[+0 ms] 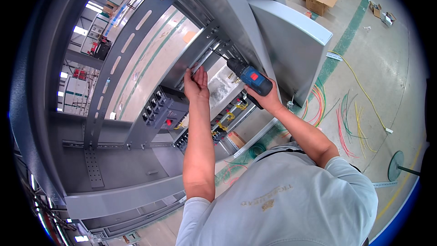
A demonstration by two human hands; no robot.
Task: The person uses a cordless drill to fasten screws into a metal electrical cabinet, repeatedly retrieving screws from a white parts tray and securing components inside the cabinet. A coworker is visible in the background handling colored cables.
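My right hand [270,96] grips a blue and black cordless drill [251,78] by its handle, the bit pointing up and left into a grey metal cabinet frame [123,48]. The drill bit's tip is near a narrow metal rail [200,59] inside the frame; whether it touches a screw is too small to tell. My left hand [197,84] is raised beside that rail, palm showing and fingers stretched out against or just below it. Below the left hand sits a dark grey circuit breaker [170,109] with a red button, mounted in the cabinet.
A curved grey panel [291,32] stands right of the drill. Yellow-marked parts [221,125] sit lower in the cabinet. Loose coloured wires [348,125] lie on the floor at right, with a round-based stand [395,166]. An open cardboard box [315,1] is farther back.
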